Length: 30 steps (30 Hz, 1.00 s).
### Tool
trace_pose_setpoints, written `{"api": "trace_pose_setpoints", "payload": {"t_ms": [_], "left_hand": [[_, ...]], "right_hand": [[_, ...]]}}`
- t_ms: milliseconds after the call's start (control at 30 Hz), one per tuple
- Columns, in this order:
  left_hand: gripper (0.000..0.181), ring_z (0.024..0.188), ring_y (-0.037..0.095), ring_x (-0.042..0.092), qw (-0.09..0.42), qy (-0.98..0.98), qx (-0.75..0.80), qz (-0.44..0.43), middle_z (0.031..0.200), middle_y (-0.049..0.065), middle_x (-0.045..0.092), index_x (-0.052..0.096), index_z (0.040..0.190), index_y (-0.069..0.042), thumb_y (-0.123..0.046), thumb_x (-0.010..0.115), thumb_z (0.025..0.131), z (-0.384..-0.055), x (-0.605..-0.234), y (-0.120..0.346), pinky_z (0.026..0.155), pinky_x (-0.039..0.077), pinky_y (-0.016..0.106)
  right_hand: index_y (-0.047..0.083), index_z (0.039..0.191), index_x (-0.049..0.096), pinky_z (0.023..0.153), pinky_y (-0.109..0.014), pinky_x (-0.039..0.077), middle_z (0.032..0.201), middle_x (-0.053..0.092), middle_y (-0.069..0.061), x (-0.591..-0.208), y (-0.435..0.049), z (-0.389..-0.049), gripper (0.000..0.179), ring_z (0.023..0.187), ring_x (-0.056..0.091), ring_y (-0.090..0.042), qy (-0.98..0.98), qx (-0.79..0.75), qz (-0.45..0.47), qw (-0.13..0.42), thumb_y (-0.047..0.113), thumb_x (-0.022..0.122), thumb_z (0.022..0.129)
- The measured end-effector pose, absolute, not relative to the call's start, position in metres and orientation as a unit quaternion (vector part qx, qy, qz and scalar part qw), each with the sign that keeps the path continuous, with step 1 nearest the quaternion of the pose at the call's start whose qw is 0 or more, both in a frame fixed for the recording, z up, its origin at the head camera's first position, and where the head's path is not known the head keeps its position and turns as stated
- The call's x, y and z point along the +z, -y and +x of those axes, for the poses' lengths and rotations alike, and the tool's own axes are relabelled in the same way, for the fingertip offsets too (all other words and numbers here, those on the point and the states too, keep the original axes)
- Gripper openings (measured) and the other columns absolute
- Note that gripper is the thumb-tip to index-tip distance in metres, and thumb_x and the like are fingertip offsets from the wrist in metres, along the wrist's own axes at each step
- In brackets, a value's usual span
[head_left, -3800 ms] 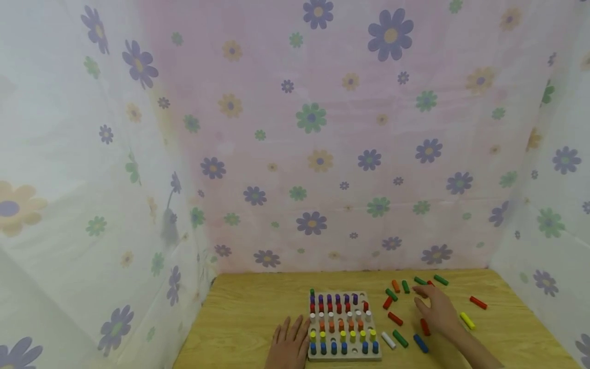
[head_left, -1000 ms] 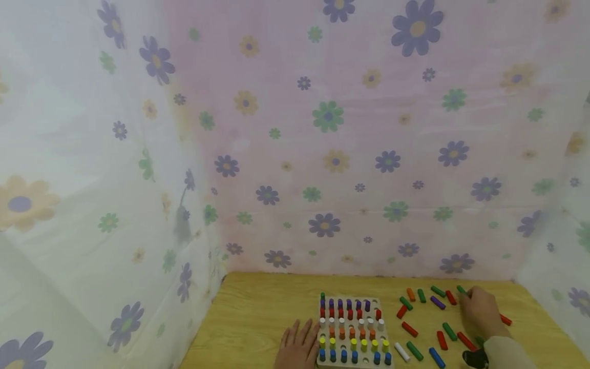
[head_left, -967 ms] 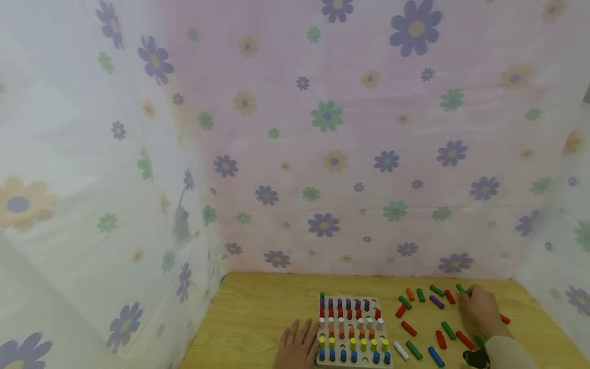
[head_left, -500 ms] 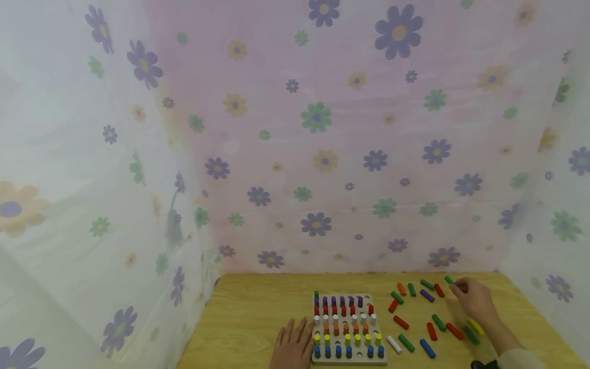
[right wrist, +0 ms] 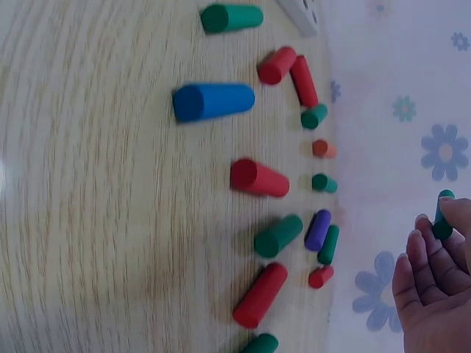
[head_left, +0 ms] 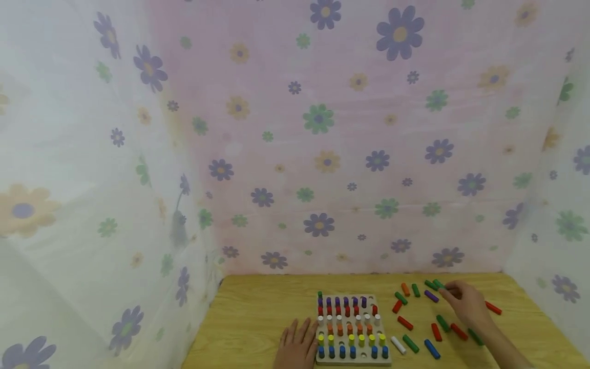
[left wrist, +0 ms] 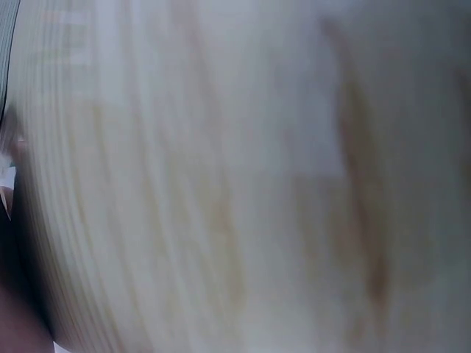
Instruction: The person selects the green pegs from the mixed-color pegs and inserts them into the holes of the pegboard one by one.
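Observation:
In the head view my left hand (head_left: pixel 297 346) lies with fingers spread on the table, its fingertips at the left edge of the pale pegboard (head_left: pixel 352 362). Rows of purple, red, white, orange, yellow and blue pegs stand in the board, with one green peg (head_left: pixel 320 294) at its far left corner. My right hand (head_left: pixel 466 305) pinches another green peg (right wrist: pixel 444 215) between thumb and index finger, over the back right of the table. Its other fingers are loosely bent in the right wrist view. The left wrist view shows only blurred wood grain.
Loose pegs lie scattered right of the board, among them a white peg (head_left: pixel 398 345), a blue peg (head_left: pixel 432 348), a purple peg (head_left: pixel 431 295) and an orange peg (head_left: pixel 405 289). Several more are red or green. A flowered curtain (head_left: pixel 276 225) rises behind the table (head_left: pixel 258 307).
My right hand, over the loose pegs at first, has taken hold of a green peg at the back right and moved it leftward. The left hand stays at the board. The head view has shifted.

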<state>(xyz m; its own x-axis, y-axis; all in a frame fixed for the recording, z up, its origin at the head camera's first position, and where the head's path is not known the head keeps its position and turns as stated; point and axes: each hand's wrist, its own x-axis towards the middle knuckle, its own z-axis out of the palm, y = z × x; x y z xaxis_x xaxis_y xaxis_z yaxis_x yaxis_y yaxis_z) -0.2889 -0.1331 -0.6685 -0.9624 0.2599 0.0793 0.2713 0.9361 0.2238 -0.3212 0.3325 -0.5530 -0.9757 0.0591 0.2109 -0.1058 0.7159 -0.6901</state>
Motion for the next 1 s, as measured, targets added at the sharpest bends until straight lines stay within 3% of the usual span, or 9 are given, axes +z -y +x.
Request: {"api": "trace_pose_setpoints", "payload": {"t_ms": [367,700,1000], "left_hand": [[0.06,0.148,0.034,0.037,0.036,0.984,-0.123,-0.125,0.157,-0.002,0.048,0.045,0.157,-0.033,-0.059,0.02,0.109,-0.287,-0.666,0.129,0.119,0.029,0.061],[0.059,0.149,0.034,0.036,0.016,0.984,-0.134,-0.118,0.158,-0.002,0.047,0.045,0.157,-0.033,-0.059,0.023,0.109,-0.287,-0.663,0.127,0.12,0.027,0.061],[0.062,0.147,0.037,0.037,0.02,0.985,-0.122,-0.124,0.157,-0.001,0.047,0.045,0.157,-0.032,-0.061,0.018,0.108,-0.287,-0.66,0.129,0.119,0.029,0.062]], "right_hand": [[-0.007,0.115,0.068,0.069,-0.023,0.057,0.099,0.073,-0.01,-0.548,-0.292,-0.313,0.032,0.086,0.069,-0.019,0.901,0.418,0.042,0.104,0.021,0.07,0.1],[-0.002,0.118,0.069,0.073,-0.024,0.058,0.104,0.072,-0.009,-0.548,-0.263,-0.312,0.028,0.091,0.069,-0.021,0.882,0.464,0.045,0.066,0.019,0.07,0.099],[-0.001,0.112,0.071,0.072,-0.023,0.058,0.099,0.072,-0.009,-0.543,-0.235,-0.314,0.023,0.088,0.071,-0.026,0.86,0.498,0.066,0.085,0.016,0.074,0.096]]}}
